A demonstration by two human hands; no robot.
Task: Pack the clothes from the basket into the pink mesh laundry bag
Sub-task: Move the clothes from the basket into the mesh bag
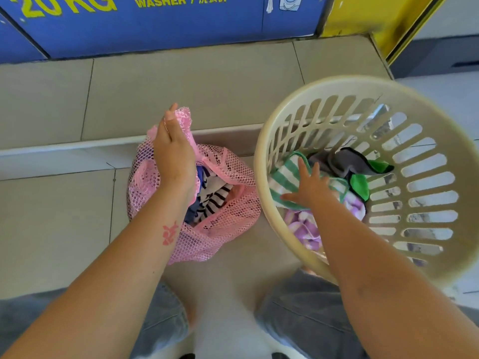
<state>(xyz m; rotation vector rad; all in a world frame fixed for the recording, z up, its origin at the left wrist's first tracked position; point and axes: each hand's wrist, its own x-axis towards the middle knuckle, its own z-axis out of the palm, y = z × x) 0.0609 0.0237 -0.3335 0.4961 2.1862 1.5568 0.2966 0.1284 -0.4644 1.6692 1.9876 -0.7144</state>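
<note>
Head view, looking down at a tiled floor [207, 86] in front of a blue washer panel [155, 29] with yellow lettering.

Pink mesh laundry bag [228, 229] sits on the floor, left of centre, with its mouth open upward. The left hand [172, 151] grips the far side of the bag's rim and holds a bunch of mesh lifted, with pink netting showing past the fingertips. Inside the bag is a black-and-white striped garment [215, 198] with darker blue fabric beside it.

Cream basket [261, 156], round with slotted walls, is just right of the bag and tilted toward the person. Its near rim is over the right knee of the grey jeans [298, 307].

The right hand [308, 187] reaches inside the basket with fingers spread wide, palm down on a green-and-white striped cloth [285, 177] — touching it, not closed round it.

Also in the basket: a grey cloth [342, 161] behind the hand, a bright green cloth [360, 185] to its right, and a purple-and-white cloth [303, 226] lower down, partly under the forearm.

Red mark [169, 233] on the left forearm. Yellow panel [375, 19] at upper right — edges blurred.
</note>
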